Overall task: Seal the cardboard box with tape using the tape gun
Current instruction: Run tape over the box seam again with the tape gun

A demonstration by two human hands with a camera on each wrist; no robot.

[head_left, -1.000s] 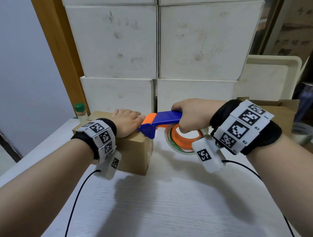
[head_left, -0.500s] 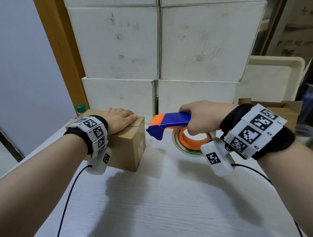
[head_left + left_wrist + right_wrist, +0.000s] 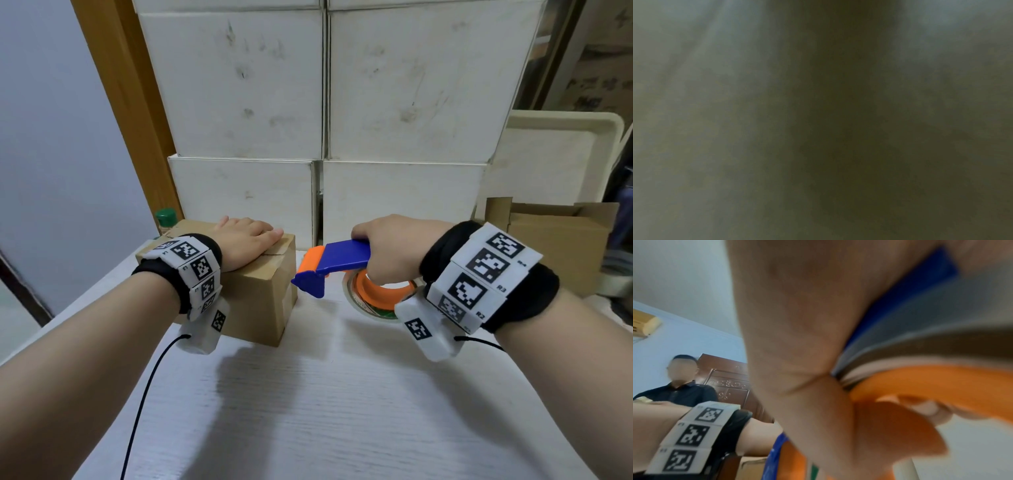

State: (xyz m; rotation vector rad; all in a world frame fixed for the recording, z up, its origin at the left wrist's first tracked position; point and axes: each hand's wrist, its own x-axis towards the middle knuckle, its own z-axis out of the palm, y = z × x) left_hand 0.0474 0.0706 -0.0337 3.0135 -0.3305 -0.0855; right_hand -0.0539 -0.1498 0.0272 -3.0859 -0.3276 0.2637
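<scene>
Left hand laid palm-down on top of the cardboard box, fingers straight and together, reaching toward the right edge of the lid. Box standing on the white desk, at its left side, flaps closed with the seam running under the hand. Left wrist view dark and blurred throughout, nothing readable there.

Right hand curled round the blue handle of the tape gun, gripping it from above; in the right wrist view, thumb and fingers wrapped about the blue and orange body. Orange-and-blue nose of the gun pointing left, just beside the right face of the box but apart from it, a narrow gap showing between them. Tape roll on its orange hub hanging below the handle, near the desk surface; whether touching it, hard to say from this angle.

Marker bands and white camera modules strapped on both wrists, black cables trailing toward the near edge. Behind the box, a bottle with a green cap. Stacked white cartons along the back, an open brown carton at far right. Seated person in a dark shirt visible in the right wrist view.
</scene>
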